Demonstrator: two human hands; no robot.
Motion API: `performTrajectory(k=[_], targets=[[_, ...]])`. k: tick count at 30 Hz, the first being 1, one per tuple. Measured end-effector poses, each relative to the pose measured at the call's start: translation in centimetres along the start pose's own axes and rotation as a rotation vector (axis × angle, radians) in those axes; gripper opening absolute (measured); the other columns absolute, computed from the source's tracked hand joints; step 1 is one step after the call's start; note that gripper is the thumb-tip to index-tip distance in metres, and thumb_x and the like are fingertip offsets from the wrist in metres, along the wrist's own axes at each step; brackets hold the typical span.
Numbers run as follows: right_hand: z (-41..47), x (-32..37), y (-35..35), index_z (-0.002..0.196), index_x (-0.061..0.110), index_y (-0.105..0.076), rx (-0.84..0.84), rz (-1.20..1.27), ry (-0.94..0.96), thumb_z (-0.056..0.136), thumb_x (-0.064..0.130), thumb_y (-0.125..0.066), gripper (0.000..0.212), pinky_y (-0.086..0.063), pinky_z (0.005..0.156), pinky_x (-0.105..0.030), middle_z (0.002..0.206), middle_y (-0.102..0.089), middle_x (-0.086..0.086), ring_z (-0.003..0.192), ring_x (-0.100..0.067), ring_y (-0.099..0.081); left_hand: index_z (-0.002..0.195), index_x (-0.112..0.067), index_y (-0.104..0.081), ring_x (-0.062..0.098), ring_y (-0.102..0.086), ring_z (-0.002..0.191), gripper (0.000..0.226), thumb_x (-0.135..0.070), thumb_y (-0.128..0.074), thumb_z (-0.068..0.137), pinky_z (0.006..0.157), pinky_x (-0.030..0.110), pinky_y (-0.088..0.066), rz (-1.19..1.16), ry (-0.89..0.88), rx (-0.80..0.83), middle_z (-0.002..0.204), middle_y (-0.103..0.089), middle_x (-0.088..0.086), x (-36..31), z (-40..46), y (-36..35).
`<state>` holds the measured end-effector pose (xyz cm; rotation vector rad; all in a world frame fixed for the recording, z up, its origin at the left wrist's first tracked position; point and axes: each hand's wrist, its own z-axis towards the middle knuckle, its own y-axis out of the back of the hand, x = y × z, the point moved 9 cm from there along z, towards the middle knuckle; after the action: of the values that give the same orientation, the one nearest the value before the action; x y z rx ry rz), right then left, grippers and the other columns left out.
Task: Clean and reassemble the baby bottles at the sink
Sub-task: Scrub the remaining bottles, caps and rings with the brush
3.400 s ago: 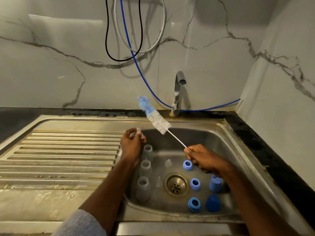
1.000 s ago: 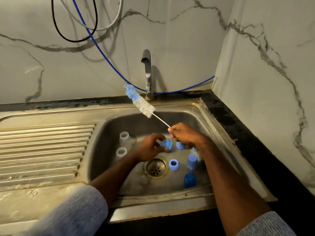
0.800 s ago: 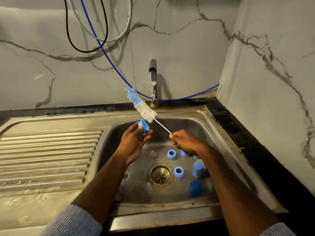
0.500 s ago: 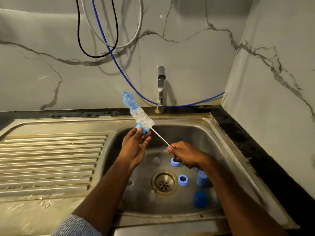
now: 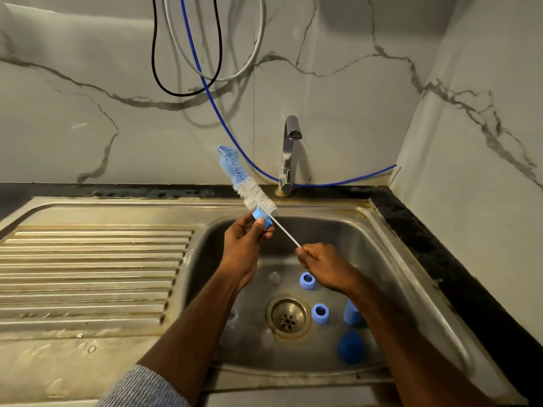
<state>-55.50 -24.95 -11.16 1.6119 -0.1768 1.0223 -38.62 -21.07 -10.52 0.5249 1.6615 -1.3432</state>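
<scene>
left hand [image 5: 245, 245] pinches a blue ring [image 5: 262, 219] against the bottle brush [image 5: 249, 188] (bristles far-left); right hand [image 5: 321, 264] grips its wire handle over the sink [image 5: 390, 259].

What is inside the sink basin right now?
On the sink basin floor: two blue collar rings, two blue caps, and clear bottles around the drain. The forearms cover part of the floor.

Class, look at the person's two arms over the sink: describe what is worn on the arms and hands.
The left forearm is bare, with a grey ribbed knit sleeve pushed up near the elbow. The right forearm is bare in view; no sleeve shows. Left hand and right hand wear no gloves, rings or watch.
</scene>
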Motion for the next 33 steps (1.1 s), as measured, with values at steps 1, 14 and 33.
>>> performTrajectory(k=[1, 14, 33], targets=[[0.0, -0.3, 0.3, 0.066, 0.021, -0.052, -0.007, -0.006, -0.009, 0.106, 0.032, -0.043, 0.043, -0.042, 0.061, -0.025, 0.061, -0.052, 0.003, 0.058, -0.008, -0.047, 0.128, -0.003, -0.060, 0.020, -0.070, 0.094, 0.030, -0.009, -0.057, 0.098, 0.087, 0.031, -0.058, -0.028, 0.004, 0.000, 0.112, -0.071, 0.015, -0.2, 0.0, 0.1], [-0.5, -0.1, 1.2, 0.068, 0.017, -0.052, 0.042, -0.014, 0.024, 0.106, 0.031, -0.044, 0.042, -0.041, 0.057, -0.014, 0.060, -0.051, 0.003, 0.054, -0.002, -0.045, 0.116, -0.006, -0.065, 0.018, -0.072, 0.088, 0.022, -0.018, -0.056, 0.100, 0.083, 0.028, -0.060, -0.251, 0.112, -0.044, 0.105, -0.075, 0.014, 0.2, 0.7, 1.5], [-0.3, -1.5, 0.6, 0.065, 0.019, -0.053, 0.039, 0.004, -0.028, 0.105, 0.031, -0.044, 0.042, -0.041, 0.063, -0.028, 0.057, -0.051, 0.007, 0.056, -0.006, -0.046, 0.123, -0.009, -0.062, 0.021, -0.068, 0.095, 0.025, -0.011, -0.056, 0.099, 0.090, 0.036, -0.056, 0.065, -0.014, 0.019, 0.117, -0.070, 0.014, -0.7, 0.3, 1.3]])
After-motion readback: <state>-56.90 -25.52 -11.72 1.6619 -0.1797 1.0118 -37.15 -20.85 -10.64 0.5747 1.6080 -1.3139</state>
